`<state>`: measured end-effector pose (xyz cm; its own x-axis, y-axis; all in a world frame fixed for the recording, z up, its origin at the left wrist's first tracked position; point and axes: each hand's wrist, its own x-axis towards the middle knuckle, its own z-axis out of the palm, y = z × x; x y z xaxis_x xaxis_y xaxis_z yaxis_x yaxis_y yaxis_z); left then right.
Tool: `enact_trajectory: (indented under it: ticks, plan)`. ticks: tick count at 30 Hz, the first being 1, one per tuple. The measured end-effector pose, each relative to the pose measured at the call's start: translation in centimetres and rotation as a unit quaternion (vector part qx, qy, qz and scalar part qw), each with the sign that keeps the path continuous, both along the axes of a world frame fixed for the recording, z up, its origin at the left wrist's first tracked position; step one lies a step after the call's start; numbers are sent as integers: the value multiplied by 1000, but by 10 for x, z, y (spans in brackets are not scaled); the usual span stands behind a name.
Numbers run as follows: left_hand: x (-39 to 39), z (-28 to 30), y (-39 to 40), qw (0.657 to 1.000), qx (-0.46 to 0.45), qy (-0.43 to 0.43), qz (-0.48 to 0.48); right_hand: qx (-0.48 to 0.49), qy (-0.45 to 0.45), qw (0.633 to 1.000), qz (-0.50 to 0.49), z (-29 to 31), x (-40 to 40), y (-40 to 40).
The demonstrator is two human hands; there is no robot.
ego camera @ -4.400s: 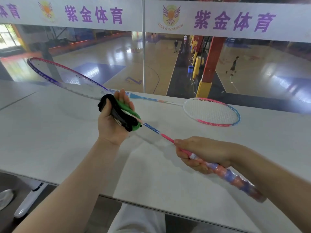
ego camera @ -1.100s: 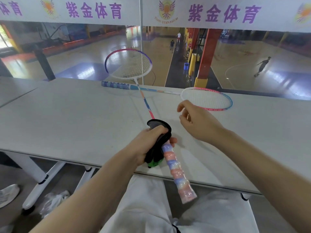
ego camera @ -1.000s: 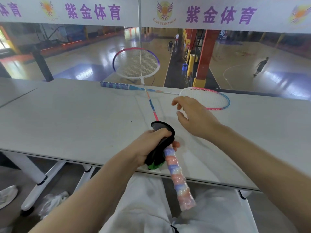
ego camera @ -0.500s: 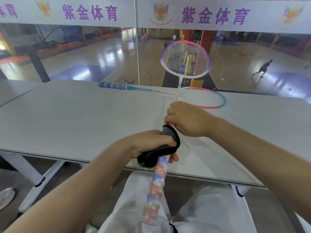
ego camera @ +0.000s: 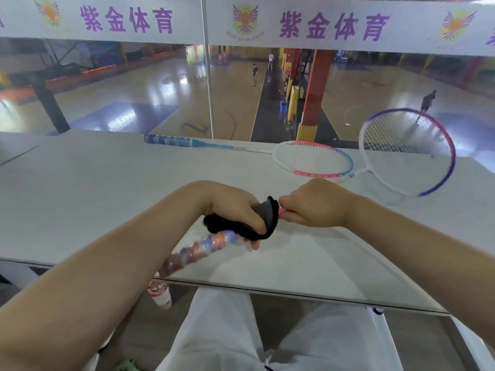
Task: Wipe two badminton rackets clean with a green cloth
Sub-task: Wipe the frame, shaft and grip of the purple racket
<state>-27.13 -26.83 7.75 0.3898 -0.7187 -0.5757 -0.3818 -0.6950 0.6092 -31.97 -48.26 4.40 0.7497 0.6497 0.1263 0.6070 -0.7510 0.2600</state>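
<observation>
Dark cloth [ego camera: 263, 219], no green showing, wraps the held racket [ego camera: 407, 153] at its pastel-taped grip, clenched by the left hand [ego camera: 235, 210]. The right hand [ego camera: 313, 203] pinches the pink shaft; its head points to 2 o'clock above the counter [ego camera: 93, 188].

a white table [ego camera: 80, 188] carries one racket [ego camera: 294, 156] lying flat.

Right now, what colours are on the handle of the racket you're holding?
Pink, blue and white bands wrap the handle. There is only the head view.
</observation>
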Motion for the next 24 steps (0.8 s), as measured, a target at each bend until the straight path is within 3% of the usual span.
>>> enact_trajectory:
  ticks: [5,11,24]
  plan:
    - [16,4,-9,975,76,-211,14,-38,70,991,-106,1,12,1]
    - [22,-25,-22,879,70,-471,-4,-40,98,983,-150,5,27,-7]
    - [58,-39,6,818,50,-572,-15,-13,105,975,-194,2,45,-38]
